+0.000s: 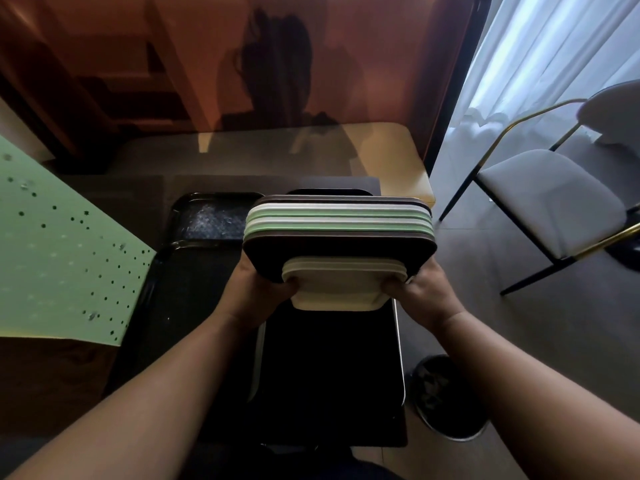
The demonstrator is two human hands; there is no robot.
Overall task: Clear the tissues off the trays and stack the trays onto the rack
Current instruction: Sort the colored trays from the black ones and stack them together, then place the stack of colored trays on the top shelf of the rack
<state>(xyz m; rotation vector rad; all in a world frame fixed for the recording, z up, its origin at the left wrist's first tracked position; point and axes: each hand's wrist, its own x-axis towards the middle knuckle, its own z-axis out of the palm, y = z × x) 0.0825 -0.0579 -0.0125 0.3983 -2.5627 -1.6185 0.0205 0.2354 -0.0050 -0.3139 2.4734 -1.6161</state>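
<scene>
Our fingers (393,285) are wrapping tight around a stack of trays (339,233), left hand (258,289) and right hand (427,292) gripping its two sides.

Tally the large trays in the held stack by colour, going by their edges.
Large trays in the stack, by visible edges:
Dark brown trays: 2
White trays: 2
Green trays: 2
Total: 6
The smaller cream trays underneath, gripped by the left hand and right hand, are too tightly nested to count.

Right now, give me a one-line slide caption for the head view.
Both hands, left hand and right hand, hold a stack of trays above the dark rack.
</scene>
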